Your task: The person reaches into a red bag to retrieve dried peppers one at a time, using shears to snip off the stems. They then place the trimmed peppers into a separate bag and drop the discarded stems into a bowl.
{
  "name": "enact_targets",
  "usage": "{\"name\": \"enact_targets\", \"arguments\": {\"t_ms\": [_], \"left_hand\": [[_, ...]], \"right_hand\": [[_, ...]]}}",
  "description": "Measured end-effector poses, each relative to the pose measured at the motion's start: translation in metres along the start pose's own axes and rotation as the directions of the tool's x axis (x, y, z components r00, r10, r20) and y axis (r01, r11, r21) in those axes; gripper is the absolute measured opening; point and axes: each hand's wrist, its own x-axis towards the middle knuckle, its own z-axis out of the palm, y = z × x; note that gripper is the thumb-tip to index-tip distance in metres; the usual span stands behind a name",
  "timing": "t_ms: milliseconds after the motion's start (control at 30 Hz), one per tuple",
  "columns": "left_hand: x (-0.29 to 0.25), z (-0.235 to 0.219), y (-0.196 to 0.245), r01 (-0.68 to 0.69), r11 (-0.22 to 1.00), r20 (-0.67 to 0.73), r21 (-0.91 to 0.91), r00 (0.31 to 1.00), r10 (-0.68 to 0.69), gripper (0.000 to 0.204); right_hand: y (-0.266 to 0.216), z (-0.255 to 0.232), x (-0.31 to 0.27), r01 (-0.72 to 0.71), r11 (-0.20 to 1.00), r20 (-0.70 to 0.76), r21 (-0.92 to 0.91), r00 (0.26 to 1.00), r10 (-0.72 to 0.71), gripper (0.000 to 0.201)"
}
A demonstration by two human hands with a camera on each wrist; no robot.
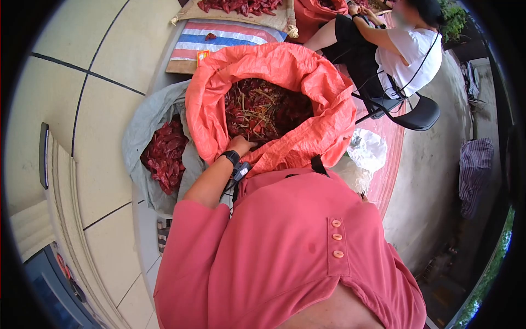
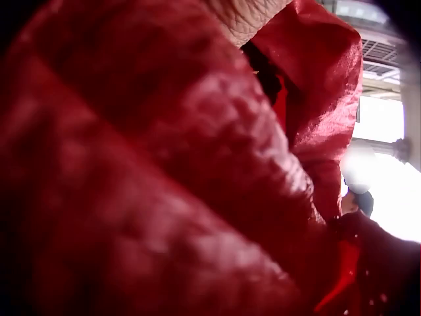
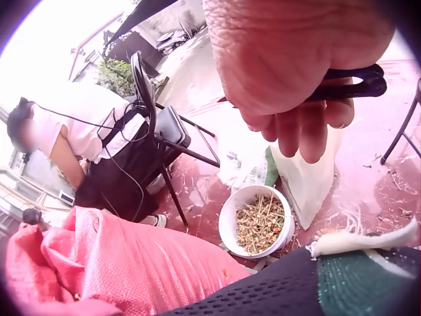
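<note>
In the head view a red woven sack [image 1: 329, 104] stands mouth up before me, its rim rolled outward. Dried red chillies with pale stems [image 1: 257, 112] fill it. My left hand [image 1: 240, 145] is at the near left of the sack's mouth, its fingertips among the chillies and partly hidden. Red sack cloth [image 2: 217, 125] fills most of the left wrist view. My right hand [image 3: 296, 59] holds dark-handled scissors [image 3: 358, 84] in curled fingers, seen only in the right wrist view. It hangs above a white bucket [image 3: 227, 227] of cut stems.
A grey sack [image 1: 139, 118] of red chillies leans at the left. Behind lie a striped sack [image 1: 230, 35] and more chillies [image 1: 241, 5]. Another person [image 1: 408, 52] sits on a folding chair [image 1: 419, 112] at the right. White plastic bags [image 1: 367, 148] lie beside the red sack.
</note>
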Motion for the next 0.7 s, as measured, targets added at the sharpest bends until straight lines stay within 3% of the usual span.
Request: {"name": "enact_targets", "arguments": {"t_ms": [33,67,133,167,233,300,333,367,400,467,567,667,700], "left_hand": [[0.012,0.006,-0.007,0.003,0.997,-0.006,-0.083,1.0,-0.003,0.055],[0.025,0.015,-0.011,0.114,0.947,0.058,-0.301,0.993,-0.102,0.053],[0.033,0.024,-0.004,0.339,0.683,0.242,-0.647,0.941,-0.238,0.048],[0.038,0.022,-0.002,0.433,0.651,0.353,-0.623,0.899,-0.259,0.03],[0.068,0.056,-0.04,0.171,0.74,0.163,-0.651,0.983,-0.085,0.03],[0.052,0.066,-0.016,0.277,0.503,0.232,-0.819,0.961,-0.152,0.032],[0.061,0.073,-0.024,0.231,0.54,0.169,-0.81,0.972,-0.162,0.036],[0.064,0.079,-0.018,0.011,0.645,0.037,-0.764,0.999,0.027,0.038],[0.035,0.068,-0.013,-0.002,0.455,-0.07,-0.89,0.989,-0.132,0.037],[0.056,0.07,-0.035,-0.078,0.547,-0.133,-0.833,0.989,-0.062,0.044],[0.047,0.061,-0.024,-0.076,0.389,-0.094,-0.918,0.995,-0.027,0.078],[0.022,0.052,0.014,0.016,0.416,-0.063,-0.909,0.982,-0.176,0.098],[0.026,0.055,0.012,0.061,0.334,0.004,-0.941,0.986,-0.168,0.103]], "right_hand": [[-0.013,-0.002,-0.011,0.025,0.998,0.017,-0.052,1.0,-0.024,0.032],[-0.029,-0.006,-0.019,0.053,0.993,0.037,-0.101,0.998,-0.05,0.032],[-0.058,-0.001,-0.034,0.08,0.987,0.073,-0.142,0.995,-0.07,0.033],[-0.065,0.002,-0.035,0.079,0.988,0.086,-0.132,0.994,-0.068,0.033],[-0.074,0.008,-0.031,0.092,0.992,0.134,-0.081,0.988,-0.08,0.033],[-0.087,0.008,-0.033,0.081,0.996,0.151,-0.047,0.986,-0.073,0.033],[-0.098,0.012,-0.043,0.055,0.997,0.135,-0.046,0.99,-0.048,0.032],[-0.101,0.013,-0.043,0.052,0.998,0.151,-0.023,0.987,-0.048,0.032],[-0.1,0.012,-0.043,0.049,0.999,0.168,-0.001,0.985,-0.048,0.032],[-0.102,0.01,-0.049,0.045,0.999,0.162,-0.003,0.986,-0.044,0.033],[-0.088,0.012,-0.044,0.017,1.0,0.169,-0.002,0.985,-0.016,0.032],[-0.095,0.011,-0.053,0.013,1.0,0.158,-0.007,0.987,-0.012,0.032],[-0.094,0.012,-0.049,0.004,1.0,0.168,0.004,0.986,-0.005,0.031]]}}
